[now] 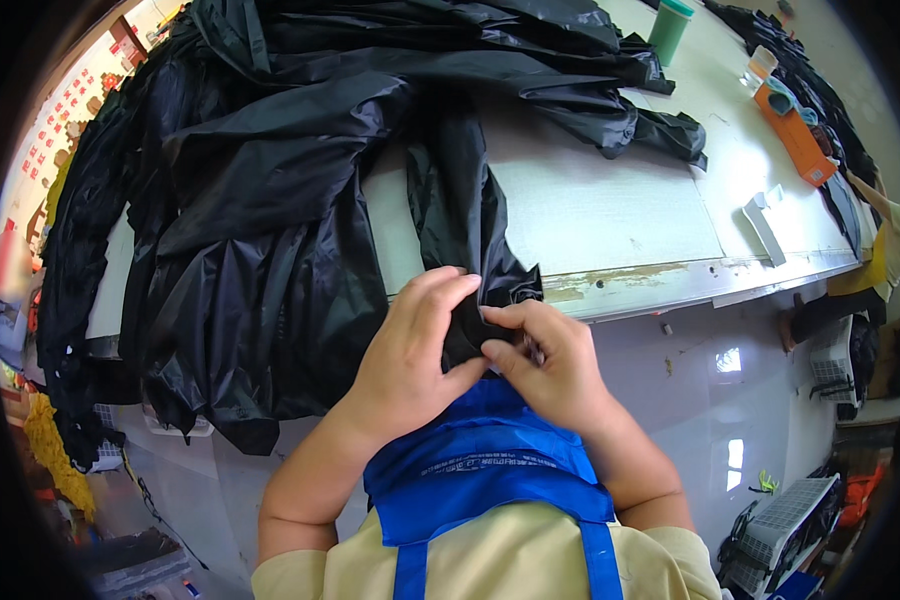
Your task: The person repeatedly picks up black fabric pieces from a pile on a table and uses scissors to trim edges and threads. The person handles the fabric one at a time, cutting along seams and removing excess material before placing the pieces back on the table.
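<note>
A shiny black garment piece [460, 215] hangs over the near edge of the table, just in front of me. My left hand [410, 345] is curled round its left side, the fingers on the cloth and the thumb reaching toward the right thumb. On the other side my right hand [555, 365] pinches a fold of the same cloth between thumb and forefinger. Something small and shiny shows inside the curled right fingers, too hidden to name. Both hands are close together above my blue apron [490, 480].
A large heap of black garments [270, 170] covers the table's left and far side. On the white tabletop [610, 210] stand a green-lidded bottle [670, 30] and an orange box [795, 135]. White baskets [785, 525] are on the floor at right, where another person [890, 250] is partly visible.
</note>
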{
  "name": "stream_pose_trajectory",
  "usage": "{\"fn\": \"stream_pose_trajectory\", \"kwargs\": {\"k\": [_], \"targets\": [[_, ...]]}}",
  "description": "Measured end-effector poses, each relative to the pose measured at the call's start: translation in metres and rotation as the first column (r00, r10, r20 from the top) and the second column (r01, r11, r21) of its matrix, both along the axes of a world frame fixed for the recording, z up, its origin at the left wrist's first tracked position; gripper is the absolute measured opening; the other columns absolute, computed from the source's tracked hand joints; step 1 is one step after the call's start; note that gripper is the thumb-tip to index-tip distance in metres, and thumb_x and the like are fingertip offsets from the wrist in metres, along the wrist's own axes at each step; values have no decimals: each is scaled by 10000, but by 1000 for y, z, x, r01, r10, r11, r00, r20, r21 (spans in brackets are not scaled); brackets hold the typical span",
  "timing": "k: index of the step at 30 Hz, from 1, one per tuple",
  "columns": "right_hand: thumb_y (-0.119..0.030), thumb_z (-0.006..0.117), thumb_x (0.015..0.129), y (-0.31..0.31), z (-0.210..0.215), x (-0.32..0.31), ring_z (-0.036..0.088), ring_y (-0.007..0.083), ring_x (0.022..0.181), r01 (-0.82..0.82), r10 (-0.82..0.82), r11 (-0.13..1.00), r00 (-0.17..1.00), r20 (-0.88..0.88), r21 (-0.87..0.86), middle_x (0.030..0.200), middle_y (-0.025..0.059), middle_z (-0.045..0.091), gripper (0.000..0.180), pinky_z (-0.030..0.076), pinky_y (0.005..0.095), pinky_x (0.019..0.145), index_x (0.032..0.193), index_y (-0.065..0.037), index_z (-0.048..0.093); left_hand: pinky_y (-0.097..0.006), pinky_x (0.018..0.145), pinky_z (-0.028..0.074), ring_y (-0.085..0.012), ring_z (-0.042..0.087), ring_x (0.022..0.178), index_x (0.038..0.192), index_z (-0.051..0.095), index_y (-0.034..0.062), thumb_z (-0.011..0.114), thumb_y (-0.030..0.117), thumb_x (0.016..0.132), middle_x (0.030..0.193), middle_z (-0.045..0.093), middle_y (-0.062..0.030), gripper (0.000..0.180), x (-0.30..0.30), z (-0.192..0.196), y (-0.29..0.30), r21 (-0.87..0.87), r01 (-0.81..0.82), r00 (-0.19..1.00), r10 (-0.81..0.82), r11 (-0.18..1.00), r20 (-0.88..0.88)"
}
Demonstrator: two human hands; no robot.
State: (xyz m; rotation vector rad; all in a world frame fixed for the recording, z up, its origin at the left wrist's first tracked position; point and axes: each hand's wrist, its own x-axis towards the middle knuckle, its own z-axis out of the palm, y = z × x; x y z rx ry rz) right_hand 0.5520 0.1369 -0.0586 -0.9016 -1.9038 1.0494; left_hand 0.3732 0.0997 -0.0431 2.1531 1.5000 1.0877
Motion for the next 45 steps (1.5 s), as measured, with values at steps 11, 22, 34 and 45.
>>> {"fn": "stream_pose_trajectory", "kwargs": {"k": [11,22,34,45], "targets": [[29,757,629,12,-1,4,461,127,589,300,-312,862,949,-39,408,1096,83,518,528,405,256,516,1124,-99,625,-183,537,299,-22,368,581,801,567,30,611,204,937,643,463,56,225,-21,-25,1,-223,-74,714,208,972,668],[63,600,834,6,-28,15,450,81,549,196,-279,957,824,-493,-213,760,33,546,153,363,207,483,918,-40,525,-242,687,509,-94,599,734,913,549,94,498,220,992,819,617,-5,157,-26,-18,-6,-202,36,92,198,979,976],[-136,539,961,-1,-27,18,346,51,524,-73,-409,794,669,-620,-603,644,-25,436,102,271,191,480,1024,-72,587,-297,892,460,-164,545,1007,1275,477,80,534,-82,750,1179,508,-93,552,-34,-2,-16,-13,-310,929,306,951,206],[-149,558,946,15,-3,26,375,4,557,-104,-153,913,810,-566,-395,742,-61,502,144,308,149,493,1051,-54,536,-551,1106,224,-259,479,1206,959,638,110,667,108,756,1105,583,-36,205,14,86,69,-11,283,741,-226,959,-632]]}}
